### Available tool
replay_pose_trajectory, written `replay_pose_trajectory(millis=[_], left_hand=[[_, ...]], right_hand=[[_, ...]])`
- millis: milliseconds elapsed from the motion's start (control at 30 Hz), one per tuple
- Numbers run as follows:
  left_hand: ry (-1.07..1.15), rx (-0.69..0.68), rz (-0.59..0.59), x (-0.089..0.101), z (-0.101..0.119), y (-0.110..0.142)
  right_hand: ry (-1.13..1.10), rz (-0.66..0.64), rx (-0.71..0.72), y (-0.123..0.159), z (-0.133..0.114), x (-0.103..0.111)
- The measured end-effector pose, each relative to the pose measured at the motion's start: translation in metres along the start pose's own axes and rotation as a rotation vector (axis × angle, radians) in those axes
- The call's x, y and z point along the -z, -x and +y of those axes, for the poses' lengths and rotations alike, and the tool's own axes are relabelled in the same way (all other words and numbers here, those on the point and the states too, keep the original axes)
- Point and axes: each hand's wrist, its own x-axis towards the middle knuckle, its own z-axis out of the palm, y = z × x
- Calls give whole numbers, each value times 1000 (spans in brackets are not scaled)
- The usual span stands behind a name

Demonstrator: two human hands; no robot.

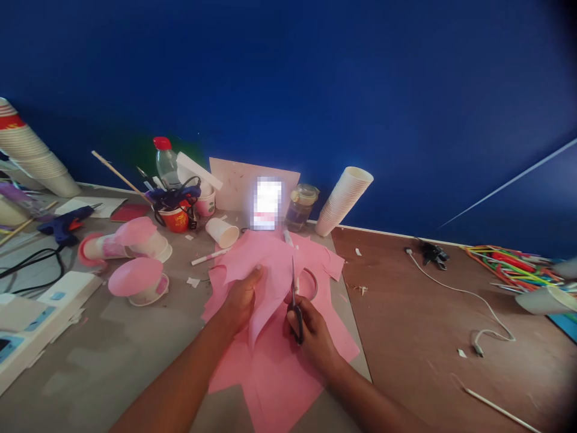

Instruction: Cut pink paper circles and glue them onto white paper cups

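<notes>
Pinching a curled sheet of pink paper between thumb and fingers, the left hand holds it above other pink sheets spread on the gray surface. The right hand grips black-handled scissors, blades pointing away from the person, beside the held sheet's right edge. A pink ring lies just beyond that hand; a stack of paper cups leans farther back.

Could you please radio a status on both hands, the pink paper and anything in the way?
Left hand holding angular pink paper sheet. Right hand gripping black-handled metal scissors. Flat pink paper pieces underneath, possibly in the way.
</notes>
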Motion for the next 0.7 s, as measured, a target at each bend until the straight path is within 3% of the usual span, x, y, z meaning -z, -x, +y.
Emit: replay_pose_trajectory(millis=[200, 433, 700], left_hand=[[15, 22, 31, 2, 2, -1], [-10, 37, -53, 9, 5, -5], [-7, 38, -11, 12, 7, -9]], right_hand=[[9, -11, 1, 0, 0, 0], [16, -40, 1, 0, 1, 1], [-12, -57, -1, 0, 7, 2]])
